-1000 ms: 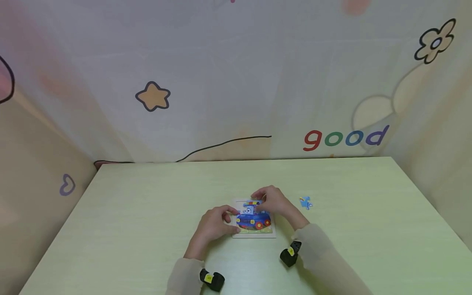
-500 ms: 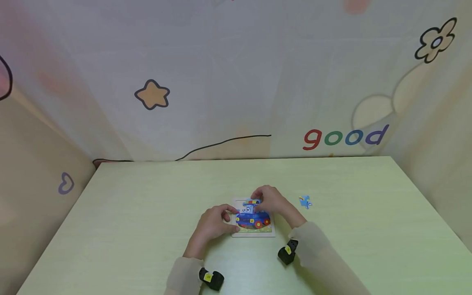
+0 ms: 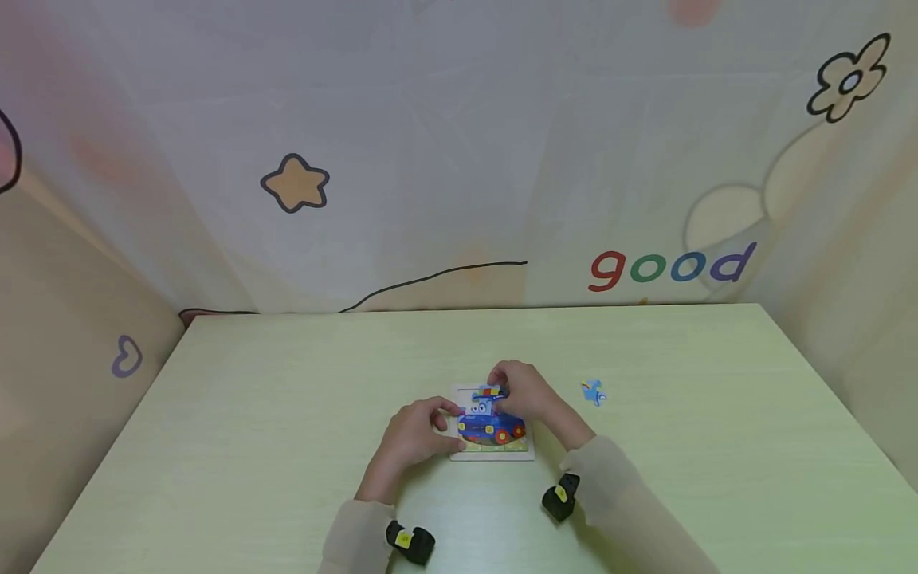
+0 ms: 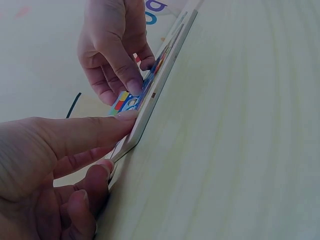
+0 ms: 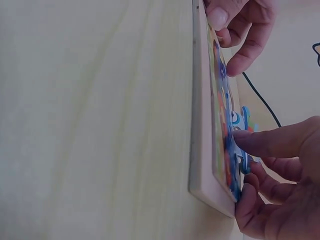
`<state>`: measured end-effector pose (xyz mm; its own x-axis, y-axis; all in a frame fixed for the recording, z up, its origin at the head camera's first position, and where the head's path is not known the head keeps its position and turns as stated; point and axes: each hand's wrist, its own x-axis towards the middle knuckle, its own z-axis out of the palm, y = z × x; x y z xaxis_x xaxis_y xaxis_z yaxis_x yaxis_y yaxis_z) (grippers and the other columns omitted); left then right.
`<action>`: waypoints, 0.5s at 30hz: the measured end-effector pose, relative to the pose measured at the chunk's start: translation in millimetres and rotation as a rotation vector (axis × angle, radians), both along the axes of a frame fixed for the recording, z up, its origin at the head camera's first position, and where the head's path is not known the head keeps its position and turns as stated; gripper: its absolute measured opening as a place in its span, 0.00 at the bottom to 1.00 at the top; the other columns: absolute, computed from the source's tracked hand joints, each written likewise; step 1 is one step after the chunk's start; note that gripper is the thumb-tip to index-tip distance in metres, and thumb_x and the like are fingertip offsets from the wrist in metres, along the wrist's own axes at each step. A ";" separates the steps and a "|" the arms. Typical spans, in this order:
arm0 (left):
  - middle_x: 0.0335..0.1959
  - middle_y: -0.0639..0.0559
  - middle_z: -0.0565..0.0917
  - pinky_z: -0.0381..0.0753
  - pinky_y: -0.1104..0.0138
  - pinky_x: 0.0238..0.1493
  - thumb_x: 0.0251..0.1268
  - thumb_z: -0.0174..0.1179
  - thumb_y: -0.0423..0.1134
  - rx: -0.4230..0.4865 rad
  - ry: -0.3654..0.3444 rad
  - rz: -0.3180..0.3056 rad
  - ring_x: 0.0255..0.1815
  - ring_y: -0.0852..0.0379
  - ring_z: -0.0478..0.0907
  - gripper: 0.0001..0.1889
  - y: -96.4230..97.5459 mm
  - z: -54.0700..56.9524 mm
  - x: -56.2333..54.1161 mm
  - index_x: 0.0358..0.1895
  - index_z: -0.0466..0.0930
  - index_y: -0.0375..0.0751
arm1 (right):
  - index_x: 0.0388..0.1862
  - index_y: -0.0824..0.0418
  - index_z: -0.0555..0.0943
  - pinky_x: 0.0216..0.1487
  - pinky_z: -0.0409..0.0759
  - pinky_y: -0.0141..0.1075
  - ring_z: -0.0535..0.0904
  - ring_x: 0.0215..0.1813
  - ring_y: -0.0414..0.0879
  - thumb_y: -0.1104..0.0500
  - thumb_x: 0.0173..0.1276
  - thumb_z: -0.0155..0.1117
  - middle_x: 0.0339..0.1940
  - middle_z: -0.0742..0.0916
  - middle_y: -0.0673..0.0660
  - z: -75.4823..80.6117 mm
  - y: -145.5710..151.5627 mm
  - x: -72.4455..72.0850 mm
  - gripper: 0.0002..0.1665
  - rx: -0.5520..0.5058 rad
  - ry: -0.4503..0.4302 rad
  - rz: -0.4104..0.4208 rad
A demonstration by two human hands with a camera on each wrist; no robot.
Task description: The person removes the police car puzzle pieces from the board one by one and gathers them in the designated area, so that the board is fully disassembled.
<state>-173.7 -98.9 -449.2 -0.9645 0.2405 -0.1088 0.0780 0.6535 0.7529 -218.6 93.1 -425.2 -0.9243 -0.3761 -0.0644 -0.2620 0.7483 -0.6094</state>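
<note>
A small jigsaw puzzle in a pale frame [image 3: 495, 457] lies on the table, showing a blue cartoon car with red wheels. My left hand [image 3: 414, 434] grips the frame's left side; in the left wrist view its thumb presses on top and a finger sits against the edge. Over the upper right of the picture, my right hand [image 3: 527, 391] pinches a puzzle piece [image 5: 243, 120] between thumb and fingers. That piece, with an eye printed on it, stands slightly proud of the board in the right wrist view. The hand hides part of the board's upper right corner.
A loose blue puzzle piece [image 3: 594, 392] lies on the table to the right of the board. The pale table [image 3: 287, 399] ends at a printed cloth backdrop [image 3: 430, 159] behind and at both sides. Black cameras are strapped to both wrists.
Both hands stay in nearly the same place on the board. The right hand has shifted very slightly left; the loose piece has not been touched.
</note>
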 end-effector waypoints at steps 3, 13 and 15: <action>0.23 0.55 0.72 0.62 0.66 0.27 0.40 0.73 0.42 -0.004 0.003 -0.001 0.25 0.57 0.66 0.21 -0.5 0.4 0.6 0.42 0.79 0.45 | 0.37 0.63 0.75 0.46 0.74 0.40 0.72 0.37 0.46 0.68 0.52 0.68 0.33 0.79 0.54 -1.7 2.3 0.2 0.15 -0.039 -0.011 0.016; 0.24 0.54 0.72 0.62 0.66 0.28 0.41 0.73 0.41 0.000 -0.015 0.014 0.26 0.57 0.66 0.21 1.4 2.9 0.9 0.43 0.79 0.45 | 0.34 0.62 0.75 0.39 0.73 0.35 0.71 0.33 0.45 0.71 0.58 0.59 0.29 0.78 0.55 -2.3 14.8 -2.0 0.08 -0.189 -0.050 0.082; 0.24 0.54 0.72 0.62 0.66 0.28 0.41 0.73 0.41 -0.003 -0.015 0.015 0.26 0.56 0.66 0.21 1.3 2.6 0.9 0.43 0.79 0.45 | 0.34 0.62 0.75 0.40 0.73 0.36 0.71 0.34 0.45 0.71 0.59 0.59 0.29 0.78 0.54 -1.4 15.1 -2.2 0.07 -0.198 -0.065 0.077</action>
<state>-172.8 -97.6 -446.5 -0.9663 0.2255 -0.1239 0.0568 0.6567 0.7520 -220.8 108.2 -426.7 -0.8888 -0.4565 -0.0407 -0.2691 0.5918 -0.7598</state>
